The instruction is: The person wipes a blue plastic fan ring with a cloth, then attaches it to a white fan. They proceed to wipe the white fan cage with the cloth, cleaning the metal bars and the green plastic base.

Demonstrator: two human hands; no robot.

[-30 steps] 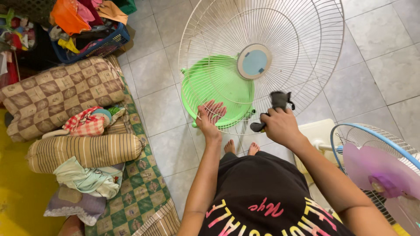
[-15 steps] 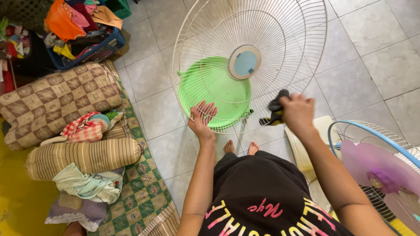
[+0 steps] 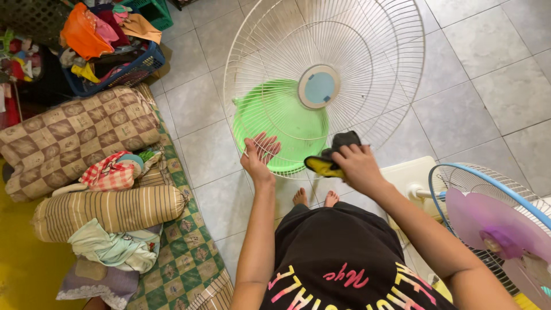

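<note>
Grey floor tiles [image 3: 488, 86] behind, seen from the head camera, with a white wire fan guard [image 3: 367, 63] held upright above them. Left hand [image 3: 258, 155] closed on the guard's lower rim, fingers through the wires. Right hand [image 3: 357, 163] just right of it, gripping a dark and yellow cloth [image 3: 328, 158] pressed to the same lower rim. Green basin [image 3: 281, 123] behind the guard.
</note>
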